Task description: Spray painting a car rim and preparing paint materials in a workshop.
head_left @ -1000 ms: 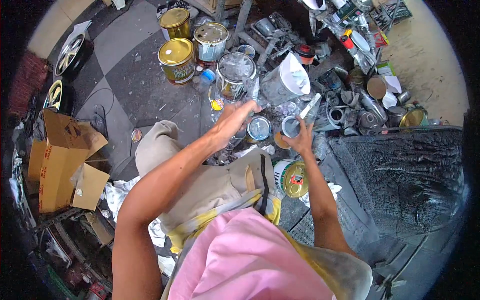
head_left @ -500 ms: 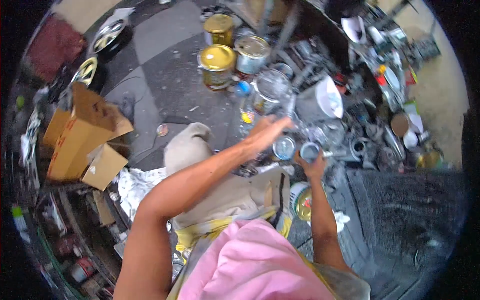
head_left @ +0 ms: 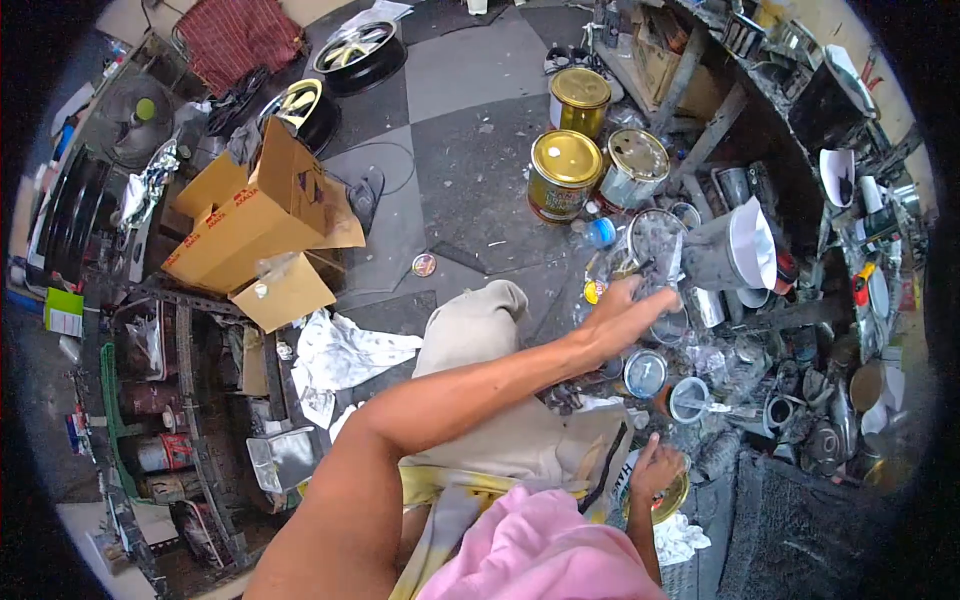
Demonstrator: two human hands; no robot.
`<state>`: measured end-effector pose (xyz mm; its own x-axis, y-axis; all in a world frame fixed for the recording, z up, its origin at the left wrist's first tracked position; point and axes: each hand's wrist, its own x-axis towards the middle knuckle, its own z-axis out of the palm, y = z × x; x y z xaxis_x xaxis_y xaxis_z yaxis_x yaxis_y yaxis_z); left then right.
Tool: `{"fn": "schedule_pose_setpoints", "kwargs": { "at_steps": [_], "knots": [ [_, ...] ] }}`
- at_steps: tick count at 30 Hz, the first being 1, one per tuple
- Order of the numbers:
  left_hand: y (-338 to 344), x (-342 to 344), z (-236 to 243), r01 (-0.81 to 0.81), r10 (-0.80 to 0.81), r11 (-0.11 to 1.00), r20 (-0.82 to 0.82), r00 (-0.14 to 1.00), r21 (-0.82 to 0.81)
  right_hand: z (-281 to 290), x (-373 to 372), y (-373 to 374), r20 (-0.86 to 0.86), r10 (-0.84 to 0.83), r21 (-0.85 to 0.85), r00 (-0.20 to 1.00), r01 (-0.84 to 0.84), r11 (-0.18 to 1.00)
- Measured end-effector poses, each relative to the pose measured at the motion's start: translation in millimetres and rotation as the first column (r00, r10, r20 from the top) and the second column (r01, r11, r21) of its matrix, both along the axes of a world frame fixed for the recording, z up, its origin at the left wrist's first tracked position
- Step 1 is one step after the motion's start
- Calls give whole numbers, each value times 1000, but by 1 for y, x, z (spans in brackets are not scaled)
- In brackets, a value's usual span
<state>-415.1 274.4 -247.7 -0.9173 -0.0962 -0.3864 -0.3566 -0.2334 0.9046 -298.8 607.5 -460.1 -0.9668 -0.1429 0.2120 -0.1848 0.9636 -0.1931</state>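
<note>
The pale strip [head_left: 677, 257] stands at 1 o'clock from the left hand [head_left: 632, 315], against the front of the smeared tin [head_left: 655, 228]; the fingers there are curled in, seemingly around its lower end, though the grip itself is hidden. It looks light and thin, probably stiff enough to steer from that end, and perhaps slippery if wet. At 5 o'clock from that hand sits the cup [head_left: 688, 402], a stick [head_left: 737, 410] slanting out toward 3 o'clock; I judge it light and easily tipped, best held around its outer wall, below the rim. The round can [head_left: 646, 373] just beside it, at 10 o'clock, would likely be steadier, held by its sides. The left arm [head_left: 480, 385] bends at the elbow and reaches toward 2 o'clock, back of the hand upward. The right hand [head_left: 655, 470] is loosely open with nothing visible in it, thumb toward 12 o'clock, over the gold-lidded tin [head_left: 678, 502]; whether they touch, I cannot tell.
</note>
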Motion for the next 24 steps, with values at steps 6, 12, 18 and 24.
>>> {"fn": "schedule_pose_setpoints", "kwargs": {
  "at_steps": [6,12,18,24],
  "knots": [
    [-6,-19,-3,-91,98,993,101,990,-72,1,-9,-3,119,-31,7,992,31,1000],
    [-12,-40,-13,-41,31,993,90,995,107,12,-21,-13,100,31,-44,995,-26,999],
    [-6,-44,-11,-45,22,983,127,992,181,-13,-20,4,65,66,18,996,-67,998],
    [-3,-5,-2,-30,-6,949,113,994,313,-21,-22,1,192,-30,88,981,14,996]
  ]
}}
